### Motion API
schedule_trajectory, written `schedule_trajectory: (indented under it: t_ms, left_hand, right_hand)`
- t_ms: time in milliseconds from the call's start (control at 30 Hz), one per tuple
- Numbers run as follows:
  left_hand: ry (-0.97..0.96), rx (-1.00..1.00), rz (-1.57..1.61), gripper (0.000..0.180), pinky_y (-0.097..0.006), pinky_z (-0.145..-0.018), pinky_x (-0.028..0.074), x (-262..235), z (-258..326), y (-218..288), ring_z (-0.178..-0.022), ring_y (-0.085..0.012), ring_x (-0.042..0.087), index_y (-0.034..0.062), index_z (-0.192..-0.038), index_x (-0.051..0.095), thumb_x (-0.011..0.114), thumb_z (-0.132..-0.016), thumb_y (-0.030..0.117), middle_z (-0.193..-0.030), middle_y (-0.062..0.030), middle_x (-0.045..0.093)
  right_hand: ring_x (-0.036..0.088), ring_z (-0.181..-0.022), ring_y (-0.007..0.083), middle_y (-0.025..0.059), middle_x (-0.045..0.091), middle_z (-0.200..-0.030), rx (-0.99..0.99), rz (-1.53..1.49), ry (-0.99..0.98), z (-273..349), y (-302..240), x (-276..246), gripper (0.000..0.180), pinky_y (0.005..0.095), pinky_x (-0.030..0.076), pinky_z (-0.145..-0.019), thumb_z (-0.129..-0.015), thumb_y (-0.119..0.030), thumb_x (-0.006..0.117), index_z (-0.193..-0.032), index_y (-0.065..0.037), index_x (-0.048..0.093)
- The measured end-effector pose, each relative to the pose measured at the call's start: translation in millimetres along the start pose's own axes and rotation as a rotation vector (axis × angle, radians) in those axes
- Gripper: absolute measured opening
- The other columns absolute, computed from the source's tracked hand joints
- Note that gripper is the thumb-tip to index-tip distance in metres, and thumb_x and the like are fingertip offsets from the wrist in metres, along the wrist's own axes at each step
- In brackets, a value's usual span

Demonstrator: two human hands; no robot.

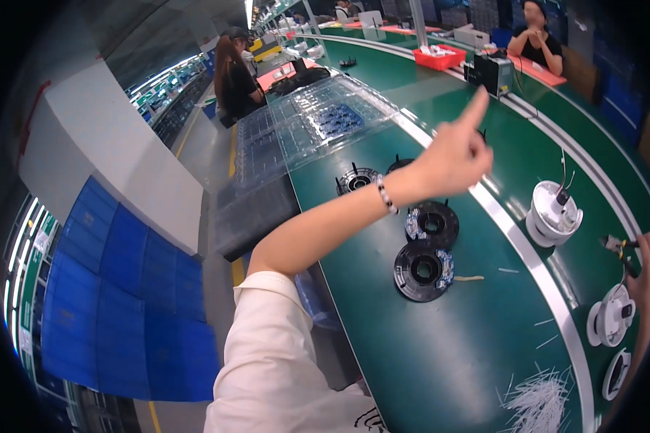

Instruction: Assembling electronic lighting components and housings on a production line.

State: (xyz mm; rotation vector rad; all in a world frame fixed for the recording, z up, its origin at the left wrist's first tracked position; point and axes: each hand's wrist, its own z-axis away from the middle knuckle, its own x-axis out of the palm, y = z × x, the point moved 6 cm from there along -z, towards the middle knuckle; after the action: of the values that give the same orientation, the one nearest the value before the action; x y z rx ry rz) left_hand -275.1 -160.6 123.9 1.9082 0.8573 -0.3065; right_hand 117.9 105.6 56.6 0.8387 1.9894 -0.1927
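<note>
My left hand point(455, 155) is raised over the green workbench, index finger stretched out and the other fingers curled, with nothing seen in it. A beaded bracelet point(386, 195) circles its wrist. Below the forearm lie two round black housings point(410, 283) with small blue circuit boards on them. Another black housing point(357, 180) with upright posts is partly behind the arm. At the right rim, a bare hand point(647, 263) and forearm are cut off beside cutters point(614, 245) with yellow and black handles. Whether that hand is mine or a co-worker's, I cannot tell.
White round devices point(554, 214) with wires stand along the right. White plastic strips point(538, 404) lie heaped at the lower right. Clear trays point(332, 119) cover the bench's far part. A red bin point(439, 56) and black box point(492, 74) stand farther off. Co-workers point(235, 76) sit nearby.
</note>
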Motion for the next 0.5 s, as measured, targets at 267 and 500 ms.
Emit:
schedule_trajectory:
  t_ms: [267,500]
  left_hand:
    - [-0.130,0.205,-0.211,0.033,-0.021,-0.058,0.048,44.1,-30.7,-9.0,-0.060,-0.0084,0.059,0.0003,-0.104,0.056,0.046,-0.073,-0.004,-0.077,-0.0066,0.063]
    - [-0.250,0.297,-0.399,0.042,-0.035,-0.075,0.047,153.3,-83.4,-50.7,-0.083,-0.0271,0.059,0.0041,-0.115,0.048,0.055,-0.073,0.006,-0.099,-0.0166,0.058]
  right_hand:
    - [0.048,-0.086,0.0293,0.0122,0.049,-0.089,-0.194,0.055,0.034,-44.8,-100.5,-78.4,0.054,0.0351,0.040,-0.079,-0.041,-0.002,0.065,-0.093,-0.002,0.052]
    - [0.050,-0.085,0.0266,0.0110,0.055,-0.084,-0.020,0.070,-0.149,-79.3,-90.9,-46.5,0.043,0.0343,0.041,-0.076,-0.050,-0.010,0.066,-0.091,-0.001,0.059]
